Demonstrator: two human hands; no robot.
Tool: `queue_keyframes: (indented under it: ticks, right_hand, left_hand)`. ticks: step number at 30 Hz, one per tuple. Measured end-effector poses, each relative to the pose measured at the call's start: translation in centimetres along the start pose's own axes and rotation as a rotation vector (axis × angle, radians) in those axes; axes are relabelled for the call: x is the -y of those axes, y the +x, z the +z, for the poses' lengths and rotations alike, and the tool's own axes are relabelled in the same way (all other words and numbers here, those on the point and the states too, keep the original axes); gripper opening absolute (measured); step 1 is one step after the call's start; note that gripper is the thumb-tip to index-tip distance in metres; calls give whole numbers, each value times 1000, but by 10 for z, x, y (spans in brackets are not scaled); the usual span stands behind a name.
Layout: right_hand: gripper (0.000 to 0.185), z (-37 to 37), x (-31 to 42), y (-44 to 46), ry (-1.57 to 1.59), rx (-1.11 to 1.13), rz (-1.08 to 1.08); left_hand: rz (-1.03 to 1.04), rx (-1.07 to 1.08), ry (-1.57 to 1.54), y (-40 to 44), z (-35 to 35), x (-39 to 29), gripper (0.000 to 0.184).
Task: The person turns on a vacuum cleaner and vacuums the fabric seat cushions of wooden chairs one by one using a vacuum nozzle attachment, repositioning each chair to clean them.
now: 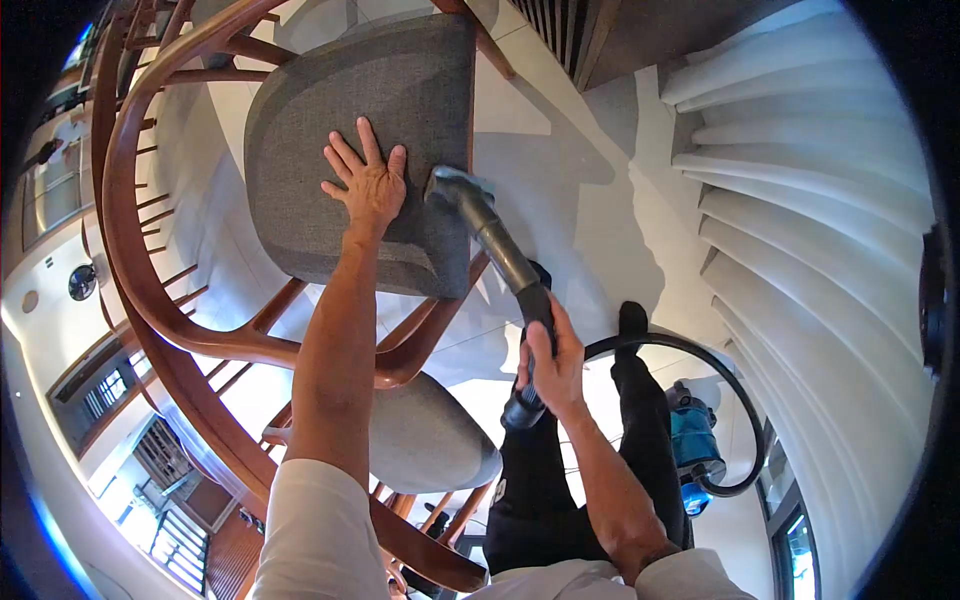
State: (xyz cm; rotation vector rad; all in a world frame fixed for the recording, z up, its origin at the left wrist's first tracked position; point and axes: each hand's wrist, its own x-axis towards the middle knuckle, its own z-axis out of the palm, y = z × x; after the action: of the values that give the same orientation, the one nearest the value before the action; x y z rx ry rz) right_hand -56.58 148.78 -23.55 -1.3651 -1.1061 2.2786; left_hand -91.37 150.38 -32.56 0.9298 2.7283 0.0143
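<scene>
My left hand (pixel 370 185) lies flat with fingers spread on the grey fabric seat (pixel 330 95) of a wooden chair. In my right hand (pixel 555 360) is the black handle of a vacuum cleaner wand (pixel 505 250), gripped with the fingers wrapped round it. The wand slants up to the left, and its nozzle (pixel 455 187) rests at the right edge of the seat. A black hose (pixel 735 385) curves from behind my right hand towards the blue vacuum cleaner (pixel 695 435) on the floor by my leg.
The chair's curved wooden backrest (pixel 125 200) runs round the left of the seat. A second grey-cushioned chair (pixel 430 440) stands close below it. White curtains (pixel 810 230) hang along the right, and a dark cabinet (pixel 650 40) stands at the top. Pale tiles (pixel 525 120) cover the floor.
</scene>
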Motion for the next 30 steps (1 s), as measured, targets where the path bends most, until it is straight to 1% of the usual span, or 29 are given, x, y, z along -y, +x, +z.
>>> queue_keyframes:
  ticks: [2, 4, 6, 8, 10, 12, 14, 15, 16, 18, 20, 25, 27, 30]
  right_hand:
    - [56, -7, -16, -3, 32, -9, -12]
    - [55, -17, -34, -29, 78, -40, 64]
    - [56, -25, -50, -55, 65, -23, 151]
    - [57, -28, -60, -75, 118, 1, 157]
    - [63, -32, -66, -88, 162, 12, 259]
    - [63, -27, -74, -90, 158, 3, 199]
    - [62, -17, -71, -70, 162, 7, 73]
    - [61, -14, -67, -56, 84, -20, 33]
    - [59, -11, -54, -39, 81, -26, 22]
    - [56, -5, -32, -2, 11, -57, -87]
    - [53, -2, -15, 37, 27, -34, -151]
    - [52, -1, 25, 104, -35, -40, -253]
    - [52, 4, 42, 141, -20, -60, -330]
    - [51, -5, 69, 178, -46, -16, -330]
  left_hand:
    - [-7, -16, 10, 8, 7, 3, 80]
    - [-32, -37, 21, 3, 12, 3, 78]
    - [-15, -13, 29, 3, 6, 0, 81]
    - [-15, -21, 34, 5, 8, 3, 81]
    - [-9, -38, 29, 4, 12, 4, 81]
    - [-5, -42, 20, 2, 10, 2, 81]
    - [0, -57, 26, 2, 8, -1, 80]
    - [-6, -38, 36, 2, 8, 0, 80]
    - [0, -47, 37, 1, 7, 1, 80]
    - [6, -60, 27, -2, 9, 0, 79]
    - [11, -63, 24, -3, 11, 3, 79]
    - [12, -82, 23, -3, 13, 2, 79]
    - [24, -89, 37, -4, 13, 3, 78]
    - [14, -90, 5, -4, 13, 2, 76]
